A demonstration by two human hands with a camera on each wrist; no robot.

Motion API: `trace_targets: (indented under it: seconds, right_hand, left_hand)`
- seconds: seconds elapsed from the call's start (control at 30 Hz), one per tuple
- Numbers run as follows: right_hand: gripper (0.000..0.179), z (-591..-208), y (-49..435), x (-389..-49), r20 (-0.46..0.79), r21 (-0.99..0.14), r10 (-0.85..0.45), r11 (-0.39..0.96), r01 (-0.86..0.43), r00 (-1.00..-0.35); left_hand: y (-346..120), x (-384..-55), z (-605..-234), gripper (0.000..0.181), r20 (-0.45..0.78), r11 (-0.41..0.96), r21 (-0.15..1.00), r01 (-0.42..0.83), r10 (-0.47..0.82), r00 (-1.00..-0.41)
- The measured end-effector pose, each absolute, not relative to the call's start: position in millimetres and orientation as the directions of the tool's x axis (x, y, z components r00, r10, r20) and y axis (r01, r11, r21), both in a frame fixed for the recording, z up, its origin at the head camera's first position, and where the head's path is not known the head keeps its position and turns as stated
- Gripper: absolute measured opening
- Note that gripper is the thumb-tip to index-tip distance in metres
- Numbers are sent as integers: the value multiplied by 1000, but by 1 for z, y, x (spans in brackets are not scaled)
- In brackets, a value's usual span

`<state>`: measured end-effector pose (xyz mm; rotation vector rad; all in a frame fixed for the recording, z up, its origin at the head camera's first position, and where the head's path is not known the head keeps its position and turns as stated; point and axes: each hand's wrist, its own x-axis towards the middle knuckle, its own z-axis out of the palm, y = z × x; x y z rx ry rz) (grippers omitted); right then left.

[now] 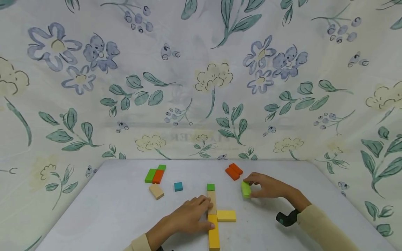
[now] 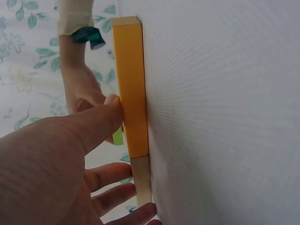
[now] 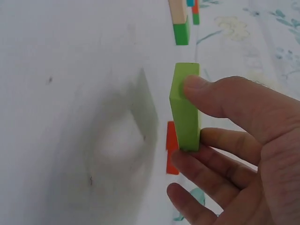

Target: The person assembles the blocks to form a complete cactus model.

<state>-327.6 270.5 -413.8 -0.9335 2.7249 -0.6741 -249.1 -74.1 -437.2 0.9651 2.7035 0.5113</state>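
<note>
Pinched between the thumb and fingers of my right hand point(image 1: 270, 187) is a light green block point(image 3: 186, 124); the right wrist view shows it held off the table with a shadow beside it. My left hand point(image 1: 188, 217) rests against a straight row of blocks. Its thumb touches the side of an orange-yellow block point(image 2: 131, 89), and its fingers reach a natural wood block point(image 1: 211, 195). A small green block point(image 1: 210, 187) forms the far end of the row. To the row's right, a pale yellow block point(image 1: 226, 215) sticks out sideways.
Two orange-red blocks point(image 1: 232, 173) lie beyond my right hand. At the back left, two green blocks point(image 1: 150, 175) stand with a red-orange block point(image 1: 158, 176). A wood block point(image 1: 156, 191) and a blue block point(image 1: 178, 187) lie nearer. Floral cloth point(image 1: 201, 115) hangs behind the white table point(image 1: 100, 209).
</note>
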Motion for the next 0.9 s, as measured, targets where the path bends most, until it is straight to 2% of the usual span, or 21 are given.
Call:
trace_targets:
  seconds: [0.37,0.6,0.9]
  right_hand:
    - [51,-423,254,-311,113,-505,-618,638,-581,-778]
    - [51,-436,244,-306,111,-525,-636,615,-588,-764]
    - [55,-433,237,-303,98,-546,-662,588,-597,-743]
  left_hand:
    - [-74,-247,-440,65,-106,733,400,550,633,-767]
    - [-75,-245,-442,66,-105,731,397,555,636,-764]
    - [-73,-250,-439,68,-97,733,367,573,642,-760]
